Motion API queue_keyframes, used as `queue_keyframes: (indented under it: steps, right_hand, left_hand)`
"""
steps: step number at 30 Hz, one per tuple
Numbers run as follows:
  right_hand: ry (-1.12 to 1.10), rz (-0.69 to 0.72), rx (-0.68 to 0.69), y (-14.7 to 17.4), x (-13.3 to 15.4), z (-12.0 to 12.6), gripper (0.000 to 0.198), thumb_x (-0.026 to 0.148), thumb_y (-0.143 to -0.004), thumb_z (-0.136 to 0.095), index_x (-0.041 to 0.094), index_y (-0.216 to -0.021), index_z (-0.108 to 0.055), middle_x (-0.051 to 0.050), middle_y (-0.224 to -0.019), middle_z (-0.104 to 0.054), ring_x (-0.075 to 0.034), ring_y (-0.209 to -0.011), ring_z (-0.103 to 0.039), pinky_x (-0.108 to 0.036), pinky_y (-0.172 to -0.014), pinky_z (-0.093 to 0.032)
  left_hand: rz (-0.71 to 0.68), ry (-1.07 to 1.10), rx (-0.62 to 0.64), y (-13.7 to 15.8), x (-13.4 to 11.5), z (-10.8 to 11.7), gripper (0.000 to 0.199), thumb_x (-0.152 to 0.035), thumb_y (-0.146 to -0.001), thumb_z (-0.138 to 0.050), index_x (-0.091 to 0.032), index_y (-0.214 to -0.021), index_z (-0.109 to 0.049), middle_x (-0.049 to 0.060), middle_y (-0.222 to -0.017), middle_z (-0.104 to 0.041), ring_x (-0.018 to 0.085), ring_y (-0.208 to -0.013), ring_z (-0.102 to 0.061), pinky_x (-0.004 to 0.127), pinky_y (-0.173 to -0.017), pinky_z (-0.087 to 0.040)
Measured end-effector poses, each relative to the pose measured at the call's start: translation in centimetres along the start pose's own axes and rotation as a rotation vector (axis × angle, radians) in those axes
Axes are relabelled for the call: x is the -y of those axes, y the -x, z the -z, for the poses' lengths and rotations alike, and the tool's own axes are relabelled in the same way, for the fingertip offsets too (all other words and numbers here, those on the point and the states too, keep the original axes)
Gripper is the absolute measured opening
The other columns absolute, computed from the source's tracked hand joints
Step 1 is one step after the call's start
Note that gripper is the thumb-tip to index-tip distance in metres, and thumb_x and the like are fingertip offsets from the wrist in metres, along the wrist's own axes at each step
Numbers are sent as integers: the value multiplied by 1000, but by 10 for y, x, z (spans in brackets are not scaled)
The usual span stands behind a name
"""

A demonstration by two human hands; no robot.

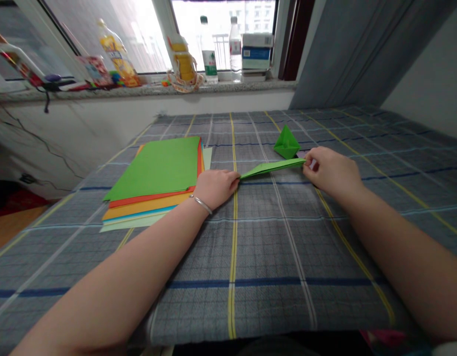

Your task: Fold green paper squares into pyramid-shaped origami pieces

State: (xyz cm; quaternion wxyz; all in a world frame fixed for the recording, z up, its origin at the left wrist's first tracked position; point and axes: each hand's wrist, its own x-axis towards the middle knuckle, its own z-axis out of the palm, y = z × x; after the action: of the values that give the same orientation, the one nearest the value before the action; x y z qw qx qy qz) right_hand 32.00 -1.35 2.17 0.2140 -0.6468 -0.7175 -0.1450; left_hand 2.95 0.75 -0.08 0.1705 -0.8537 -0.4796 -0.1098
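A folded green sheet of paper (270,167) stretches between my two hands, seen nearly edge-on as a thin strip above the cloth. My left hand (218,188), with a silver bangle at the wrist, pinches its left end. Its right end is between the thumb and fingers of my right hand (332,170). Just behind the strip stands a green folded-paper shape (286,142) with a pointed top. Left of my left hand lies a stack of coloured paper (157,165), green on top, with red, orange, blue and pale green edges showing below.
A grey plaid cloth (258,247) covers the table. Along the windowsill (246,86) stand several bottles, including a green-labelled bottle (209,52), and stacked boxes (256,52). A grey curtain (343,54) hangs at the right. Cables (35,138) run down the left wall.
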Motion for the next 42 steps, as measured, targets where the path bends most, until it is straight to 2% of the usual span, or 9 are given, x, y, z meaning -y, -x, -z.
queue_keyframes:
  steps: [6,9,12,15,19,26,29,34,42]
  right_hand:
    - [-229,-31,-102,1,6,-2,10,18,-76,-53,24,-84,-54,-8,-88,-63,-22,-74,-57,-34,-59,-39]
    - [-286,-17,-107,2,8,0,9,20,-78,-52,24,-84,-56,-7,-86,-63,-21,-73,-57,-34,-63,-42]
    - [-243,73,17,4,14,-5,10,28,-83,-52,23,-83,-61,-7,-89,-65,-22,-76,-59,-35,-67,-45]
    - [-214,218,188,8,21,-18,24,37,-85,-56,20,-99,-65,-9,-103,-69,-26,-96,-62,-41,-84,-48]
    - [-192,270,288,12,27,-35,58,43,-84,-60,15,-134,-51,-16,-129,-62,-32,-116,-56,-47,-96,-45]
    - [-216,200,100,7,20,-30,86,27,-74,-67,21,-150,-27,-13,-122,-62,-33,-114,-55,-50,-96,-44]
    - [-211,193,26,2,11,-28,71,19,-75,-62,22,-143,-40,-10,-112,-64,-31,-108,-56,-48,-93,-45]
    - [-82,142,-55,-4,1,-27,17,24,-81,-60,21,-96,-67,-10,-100,-64,-29,-98,-55,-43,-85,-45]
    - [-27,122,118,2,12,-22,11,26,-83,-56,24,-80,-66,-4,-87,-66,-21,-79,-60,-31,-56,-34]
  left_hand:
    - [-225,82,16,-1,-5,2,29,-37,-91,-50,-20,-103,-70,8,-96,-70,23,-88,-65,36,-76,-45]
    - [-139,123,-8,1,-8,-3,33,-39,-94,-46,-19,-111,-66,9,-109,-69,25,-100,-62,40,-87,-43]
    - [15,147,-6,2,-6,-12,40,-44,-95,-46,-17,-121,-62,11,-122,-65,29,-111,-58,45,-95,-41]
    - [60,191,49,0,-2,-17,42,-47,-93,-49,-16,-117,-64,11,-123,-64,30,-112,-57,46,-96,-42]
    - [42,299,59,-4,0,-17,35,-44,-86,-61,-16,-106,-64,11,-109,-68,28,-105,-59,44,-94,-44]
    - [136,737,-94,-7,-3,-18,12,-23,-80,-64,-19,-86,-55,0,-84,-65,15,-78,-60,30,-75,-48]
    - [53,813,-196,-5,-4,-14,12,-20,-81,-61,-19,-90,-53,0,-87,-63,13,-80,-59,27,-75,-49]
    - [-247,580,-224,1,-10,-2,13,-19,-88,-55,-18,-101,-58,3,-89,-65,15,-82,-59,28,-76,-48]
    - [-553,286,-59,3,-19,2,20,-24,-96,-48,-22,-109,-63,6,-105,-67,18,-94,-60,30,-84,-49]
